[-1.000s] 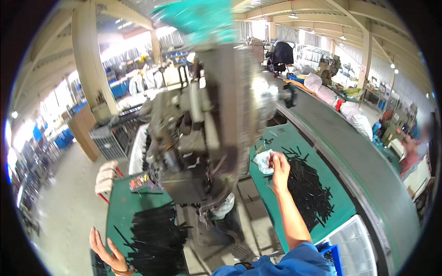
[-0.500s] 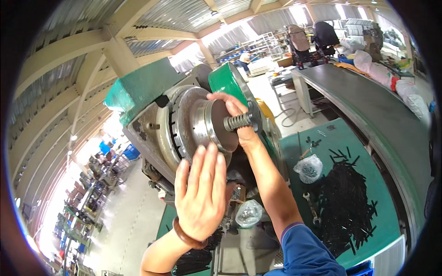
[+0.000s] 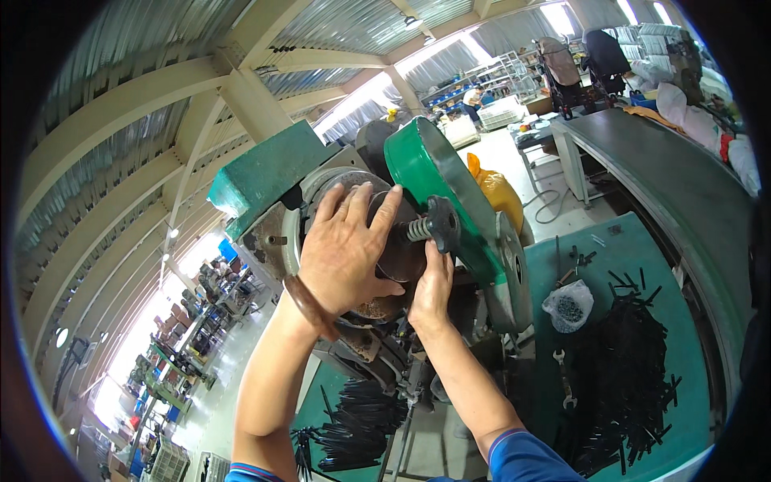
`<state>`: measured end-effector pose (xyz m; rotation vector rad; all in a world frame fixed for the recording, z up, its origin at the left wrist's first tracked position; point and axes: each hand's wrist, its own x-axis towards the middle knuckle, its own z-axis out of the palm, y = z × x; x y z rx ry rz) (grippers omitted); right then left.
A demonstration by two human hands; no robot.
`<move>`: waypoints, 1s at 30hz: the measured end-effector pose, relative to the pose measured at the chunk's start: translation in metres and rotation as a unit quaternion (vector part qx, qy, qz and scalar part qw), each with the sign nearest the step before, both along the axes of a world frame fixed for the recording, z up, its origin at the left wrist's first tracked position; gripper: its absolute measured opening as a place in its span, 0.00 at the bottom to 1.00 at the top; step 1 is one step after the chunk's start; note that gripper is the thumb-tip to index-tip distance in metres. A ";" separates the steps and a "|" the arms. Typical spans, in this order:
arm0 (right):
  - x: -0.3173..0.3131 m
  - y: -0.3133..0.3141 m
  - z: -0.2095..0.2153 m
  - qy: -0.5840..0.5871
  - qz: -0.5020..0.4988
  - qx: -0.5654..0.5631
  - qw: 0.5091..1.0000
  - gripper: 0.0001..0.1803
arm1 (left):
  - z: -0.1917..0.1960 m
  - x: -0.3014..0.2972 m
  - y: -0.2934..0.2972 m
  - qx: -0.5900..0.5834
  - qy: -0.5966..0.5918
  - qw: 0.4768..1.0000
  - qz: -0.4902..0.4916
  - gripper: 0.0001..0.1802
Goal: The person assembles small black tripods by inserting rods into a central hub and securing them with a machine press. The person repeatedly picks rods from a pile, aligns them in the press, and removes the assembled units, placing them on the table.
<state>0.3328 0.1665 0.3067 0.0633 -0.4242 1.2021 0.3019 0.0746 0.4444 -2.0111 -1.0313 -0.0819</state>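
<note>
"Beginning with the head view, how does the handled part look?"

"It is a thick, round, dark-brown metal wheel (image 3: 406, 260), mounted on the machine at centre. A coiled steel spring (image 3: 417, 230) projects from its face and ends in a black lobed knob (image 3: 444, 224). A broad, green, hoop-shaped metal guard (image 3: 409, 161) stands just to the right; an angular green metal housing (image 3: 269, 173) lies to the upper left."

"And the hands?"

"The left hand (image 3: 341, 249), with a brown ring-shaped bracelet (image 3: 309, 308) at its wrist, is spread, its fingers fanned over the wheel and hiding much of it; contact beneath the palm cannot be seen. The right hand (image 3: 433, 289) sits just below the knob, fingertips upward. Its fingers are partly hidden, so whether they pinch anything cannot be told."

"What differs from the earlier moments?"

"Half a second ago the left hand stood lower, fingers closer together, and the right reached past the spring to the wheel's upper part. One second ago the hands were well apart, the right at the clear plastic bag of small parts (image 3: 569, 306). That bag now lies untouched on the green-topped table (image 3: 642, 253), near a steel open-ended wrench (image 3: 564, 377) and a heap of thin black strips (image 3: 622, 377)."
</note>
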 end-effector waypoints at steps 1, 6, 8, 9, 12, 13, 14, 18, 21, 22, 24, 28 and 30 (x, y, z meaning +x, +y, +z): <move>-0.002 0.000 0.005 0.016 0.029 -0.038 0.999 0.22 | -0.001 -0.002 0.001 -0.001 -0.002 1.000 -0.002 0.57; -0.001 0.033 0.003 -0.027 -0.103 0.043 0.993 0.20 | -0.010 0.004 0.004 0.020 -0.046 0.998 -0.038 0.51; 0.013 0.035 0.008 -0.013 -0.077 0.101 0.992 0.19 | -0.028 0.008 0.003 0.067 -0.078 0.994 -0.025 0.49; 0.017 0.055 0.009 -0.087 -0.150 0.167 0.971 0.19 | -0.041 0.014 0.001 0.106 -0.092 0.990 -0.015 0.49; 0.031 0.081 0.030 -0.198 -0.163 0.287 0.923 0.20 | -0.099 0.005 -0.002 0.213 -0.154 0.965 0.004 0.37; 0.036 0.085 0.045 -0.144 0.034 0.295 0.944 0.21 | -0.112 0.005 -0.012 0.212 -0.175 0.961 0.007 0.35; 0.037 0.099 0.049 -0.146 -0.021 0.327 0.933 0.23 | -0.125 0.003 -0.028 0.115 -0.170 0.978 -0.043 0.32; 0.061 0.114 0.008 0.037 -0.025 0.217 0.975 0.25 | -0.156 -0.013 -0.111 -0.036 -0.048 0.979 -0.197 0.18; 0.065 0.104 -0.039 0.016 -0.032 0.124 0.992 0.25 | -0.164 -0.028 -0.146 -0.055 -0.134 0.976 -0.164 0.11; 0.051 0.093 -0.041 0.005 -0.019 0.140 0.990 0.25 | -0.168 -0.038 -0.151 -0.036 -0.145 0.978 -0.149 0.10; 0.030 0.075 -0.041 -0.044 -0.065 0.122 0.989 0.25 | -0.173 -0.052 -0.158 -0.028 -0.192 0.974 -0.116 0.11; 0.010 0.054 -0.058 0.017 -0.126 -0.048 0.991 0.17 | -0.189 -0.081 -0.183 0.059 -0.266 0.959 -0.076 0.15; 0.029 0.054 -0.086 -0.066 -0.193 -0.027 0.979 0.20 | -0.201 -0.105 -0.186 0.086 -0.305 0.946 -0.061 0.20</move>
